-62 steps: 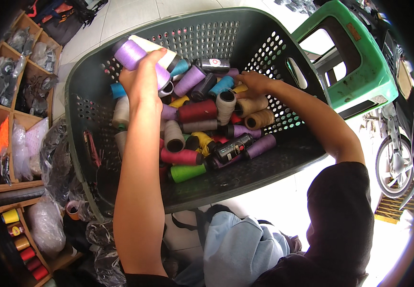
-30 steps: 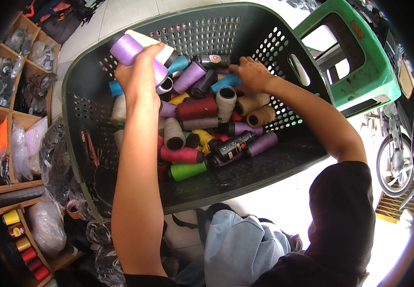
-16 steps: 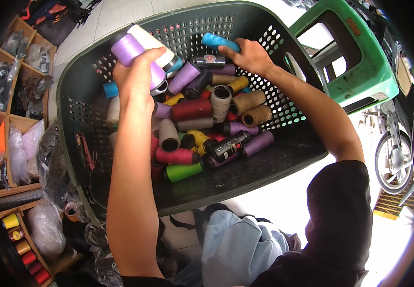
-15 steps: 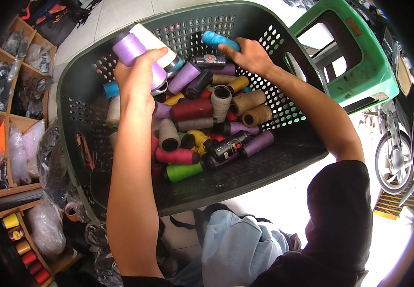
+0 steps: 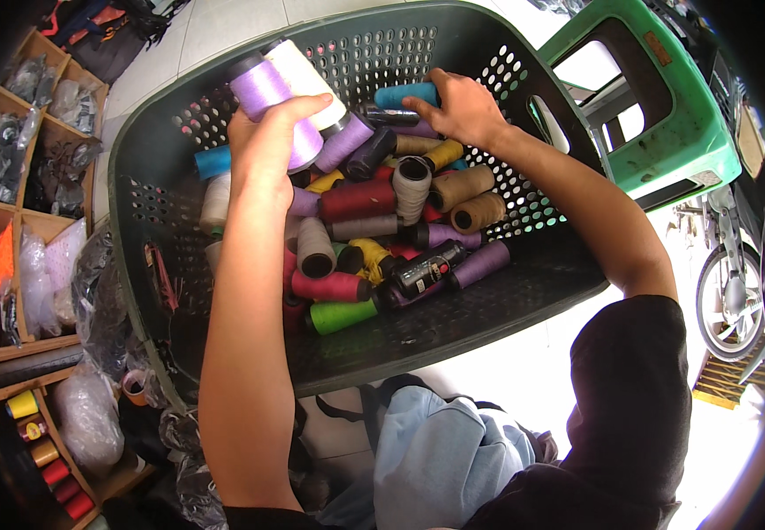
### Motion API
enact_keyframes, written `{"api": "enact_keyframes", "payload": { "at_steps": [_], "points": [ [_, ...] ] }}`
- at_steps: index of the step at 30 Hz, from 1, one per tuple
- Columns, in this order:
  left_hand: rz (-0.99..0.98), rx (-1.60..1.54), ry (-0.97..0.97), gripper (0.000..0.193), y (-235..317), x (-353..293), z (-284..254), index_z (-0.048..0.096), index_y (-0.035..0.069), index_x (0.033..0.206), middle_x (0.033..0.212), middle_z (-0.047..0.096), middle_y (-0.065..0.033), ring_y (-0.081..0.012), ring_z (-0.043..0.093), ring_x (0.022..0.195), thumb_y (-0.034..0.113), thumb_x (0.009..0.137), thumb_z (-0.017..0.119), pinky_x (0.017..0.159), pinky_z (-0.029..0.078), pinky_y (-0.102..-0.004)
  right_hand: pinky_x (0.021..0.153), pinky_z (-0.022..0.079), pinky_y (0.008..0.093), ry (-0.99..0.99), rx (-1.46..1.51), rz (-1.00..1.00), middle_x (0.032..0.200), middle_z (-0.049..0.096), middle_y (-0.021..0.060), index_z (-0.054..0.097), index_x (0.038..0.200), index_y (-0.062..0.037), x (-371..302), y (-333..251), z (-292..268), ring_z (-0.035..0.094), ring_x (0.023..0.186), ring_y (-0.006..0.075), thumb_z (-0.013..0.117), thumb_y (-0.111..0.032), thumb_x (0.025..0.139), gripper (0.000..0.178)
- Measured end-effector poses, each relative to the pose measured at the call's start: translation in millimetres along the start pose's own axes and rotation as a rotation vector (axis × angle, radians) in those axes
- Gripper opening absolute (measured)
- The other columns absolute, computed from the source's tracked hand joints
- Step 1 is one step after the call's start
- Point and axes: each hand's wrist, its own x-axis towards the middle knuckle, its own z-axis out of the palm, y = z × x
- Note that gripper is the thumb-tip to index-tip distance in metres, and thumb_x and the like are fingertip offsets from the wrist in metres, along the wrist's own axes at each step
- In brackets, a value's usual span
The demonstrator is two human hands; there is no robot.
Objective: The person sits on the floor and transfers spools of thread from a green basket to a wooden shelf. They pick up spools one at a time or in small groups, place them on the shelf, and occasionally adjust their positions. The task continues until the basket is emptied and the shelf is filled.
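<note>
My left hand (image 5: 267, 141) is closed around two large thread cones above the left part of the dark green basket (image 5: 479, 318). One is a light purple thread cone (image 5: 259, 86), the other a white thread cone (image 5: 303, 72) just beside it. Over the far right part, my right hand (image 5: 463, 110) has its thumb and fingers at the right end of a blue thread spool (image 5: 395, 95). That spool lies almost level beside a black spool (image 5: 391, 116). Below both hands are several spools, among them a dark red one (image 5: 358, 201), a green one (image 5: 343, 315) and a grey one (image 5: 410, 190).
A green plastic stool (image 5: 687, 132) stands against the basket's right side. On the left, wooden compartments (image 5: 25, 208) hold bagged items, with a lower tray of coloured spools (image 5: 44, 453). A bicycle wheel (image 5: 728, 300) shows at far right.
The blue spool has come down, levelled out, and sits closer to the other spools, with my right hand further over it. My left hand and its two cones have shifted slightly right.
</note>
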Motion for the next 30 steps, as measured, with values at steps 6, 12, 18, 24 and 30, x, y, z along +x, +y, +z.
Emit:
{"api": "enact_keyframes", "payload": {
  "at_steps": [6,12,18,24,30],
  "points": [
    [0.120,0.115,-0.105,0.043,-2.8,-7.0,8.4,0.068,0.002,0.109,0.100,0.073,-0.0090,-0.0185,0.070,0.088,0.003,0.067,0.082,0.082,0.055,-0.0332,0.102,0.046,0.0465,0.183,0.062,-0.137,0.117,0.063,0.0254,0.064,0.115,0.0021,1.5,-2.8,2.3,0.060,0.114,0.0386,0.054,-0.057,0.096,0.063],
    [0.164,0.172,-0.262,0.042,-15.9,-8.2,18.8,0.069,0.001,0.105,0.096,0.074,-0.0081,-0.0169,0.071,0.086,0.001,0.065,0.083,0.079,0.056,-0.0325,0.103,0.045,0.0435,-0.026,0.706,-0.226,0.123,0.064,0.0243,0.062,0.125,0.0015,-15.9,-43.9,-17.3,0.060,0.119,0.0349,0.048,-0.063,0.098,0.071],
    [0.009,0.087,-0.377,0.043,-13.0,-22.9,30.2,0.069,0.000,0.108,0.097,0.073,-0.0090,-0.0169,0.071,0.087,0.009,0.070,0.086,0.079,0.056,-0.0324,0.090,0.052,0.0390,-0.077,0.934,-0.175,0.106,0.072,0.0188,0.061,0.128,0.0008,-22.3,-53.3,-7.5,0.069,0.099,0.0269,0.055,-0.058,0.099,0.065],
    [0.029,0.206,-0.297,0.067,-21.8,-13.3,20.4,0.055,-0.005,0.132,0.115,0.069,-0.0167,-0.0208,0.070,0.092,0.012,0.075,0.085,0.080,0.057,-0.0349,0.072,0.054,0.0435,0.034,0.894,0.010,0.078,0.069,0.0206,0.045,0.102,0.0073,-16.0,-50.4,-21.0,0.069,0.074,0.0315,0.054,-0.048,0.102,0.056],
    [0.020,0.174,-0.057,0.056,-3.0,-15.8,10.0,0.058,-0.005,0.124,0.109,0.070,-0.0170,-0.0218,0.071,0.083,0.007,0.075,0.083,0.076,0.057,-0.0335,0.085,0.052,0.0504,0.011,0.653,-0.016,0.095,0.067,0.0340,0.047,0.114,0.0083,-15.8,-49.6,-35.1,0.066,0.096,0.0489,0.061,-0.043,0.098,0.056]
  ]
}}
